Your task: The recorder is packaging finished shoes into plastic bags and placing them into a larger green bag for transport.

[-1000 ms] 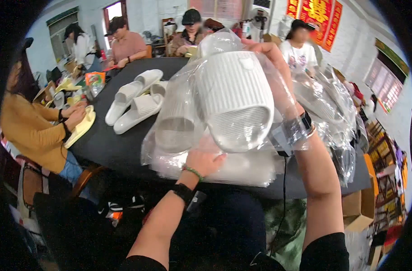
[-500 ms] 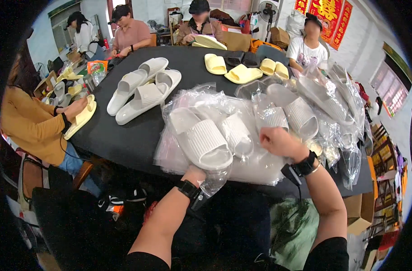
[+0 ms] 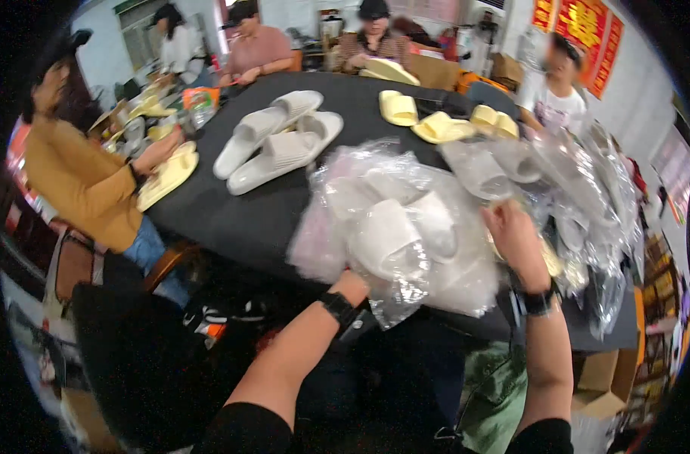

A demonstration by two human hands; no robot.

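A pair of light grey ribbed slippers (image 3: pixel 388 234) lies inside a clear plastic bag (image 3: pixel 400 291), on a stack of clear bags (image 3: pixel 466 291) at the table's near edge. My left hand (image 3: pixel 350 286) grips this bagged pair from its near side, with the fingers hidden beneath. To the right, my right hand (image 3: pixel 513 240) is closed beside several bagged grey slippers (image 3: pixel 477 170). Motion blurs its fingers, and whatever they may hold cannot be made out. An unbagged grey pair (image 3: pixel 280 155) rests farther left on the dark table.
Yellow slippers (image 3: pixel 439 127) stand along the far side of the black table (image 3: pixel 231 227). Bagged slippers (image 3: pixel 587 189) pile up at the right edge. A person in a mustard top (image 3: pixel 80 174) handles a yellow slipper (image 3: pixel 171 178) at left; other people sit around. Below right is a cardboard box (image 3: pixel 606 382).
The view has shifted, moving the scene rightward. My right hand has moved right, away from the bagged pair. My left hand stays at the bag's near side.
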